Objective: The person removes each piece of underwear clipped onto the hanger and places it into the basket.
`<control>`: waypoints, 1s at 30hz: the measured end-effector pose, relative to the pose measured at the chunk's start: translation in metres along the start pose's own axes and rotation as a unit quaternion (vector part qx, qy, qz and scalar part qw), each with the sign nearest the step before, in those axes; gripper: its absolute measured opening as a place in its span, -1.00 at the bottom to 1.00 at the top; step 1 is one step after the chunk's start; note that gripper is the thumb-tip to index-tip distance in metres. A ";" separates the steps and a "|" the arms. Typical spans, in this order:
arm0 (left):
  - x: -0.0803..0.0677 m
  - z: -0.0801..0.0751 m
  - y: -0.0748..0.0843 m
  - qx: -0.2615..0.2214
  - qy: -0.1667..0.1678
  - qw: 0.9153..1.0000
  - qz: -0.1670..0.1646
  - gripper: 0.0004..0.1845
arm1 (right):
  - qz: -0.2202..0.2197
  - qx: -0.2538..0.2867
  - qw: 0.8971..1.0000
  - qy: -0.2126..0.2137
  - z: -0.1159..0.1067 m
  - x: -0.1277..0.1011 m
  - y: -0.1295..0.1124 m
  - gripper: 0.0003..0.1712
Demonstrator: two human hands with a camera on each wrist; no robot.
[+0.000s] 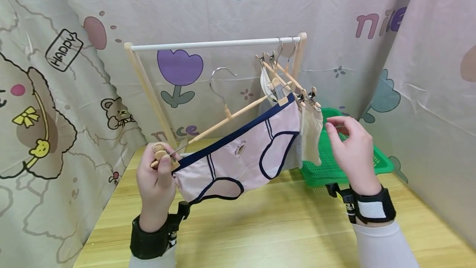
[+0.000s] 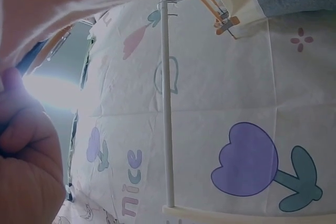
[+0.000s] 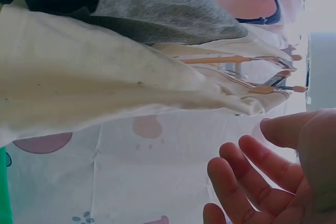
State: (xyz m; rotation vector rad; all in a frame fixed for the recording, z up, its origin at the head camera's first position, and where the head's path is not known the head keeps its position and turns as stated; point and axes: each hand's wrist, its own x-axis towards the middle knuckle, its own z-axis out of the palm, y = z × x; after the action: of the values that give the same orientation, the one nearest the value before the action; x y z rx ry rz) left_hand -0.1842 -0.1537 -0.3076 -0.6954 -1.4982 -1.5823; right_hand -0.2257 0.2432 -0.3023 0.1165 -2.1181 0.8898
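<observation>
Pink briefs [image 1: 238,152] with navy trim hang slantwise from a wooden clip hanger [image 1: 212,127], the right end higher. My left hand [image 1: 156,177] pinches the clip [image 1: 160,152] at the hanger's left end, by the corner of the waistband. At the other end a clip [image 1: 279,92] sits on the waistband. The metal hook [image 1: 217,82] of this hanger points up, off the rail. My right hand [image 1: 351,148] is in the air right of the garments, holding nothing, its fingers [image 3: 236,177] loosely bent in the right wrist view.
A small rack has a white rail [image 1: 215,44] and wooden posts. Two hangers [image 1: 286,69] hang at the rail's right end, with cream [image 1: 311,135] and grey garments. Behind my right hand a green basket [image 1: 327,173] stands on the wooden table [image 1: 260,226]. A printed curtain [image 1: 238,15] surrounds the table.
</observation>
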 end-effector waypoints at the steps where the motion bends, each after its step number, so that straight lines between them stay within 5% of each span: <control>1: 0.000 0.000 0.000 0.000 -0.003 1.000 0.001 -0.43 | -0.001 0.002 1.000 0.006 -0.001 0.000 -0.001 -0.70; 19: 0.001 0.002 -0.005 0.032 -0.048 0.996 0.069 -0.34 | -0.088 0.106 0.983 0.123 -0.006 -0.005 -0.011 -0.68; 30: 0.002 0.010 -0.010 0.024 -0.126 0.986 0.107 -0.47 | -0.106 0.164 0.981 0.021 -0.014 -0.012 -0.025 -0.51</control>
State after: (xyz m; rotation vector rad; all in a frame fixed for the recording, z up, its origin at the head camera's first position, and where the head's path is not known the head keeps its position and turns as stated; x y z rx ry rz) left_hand -0.1945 -0.1444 -0.3099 -1.0229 -1.5778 -1.3296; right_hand -0.1999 0.2308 -0.2910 0.4812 -1.8636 1.0923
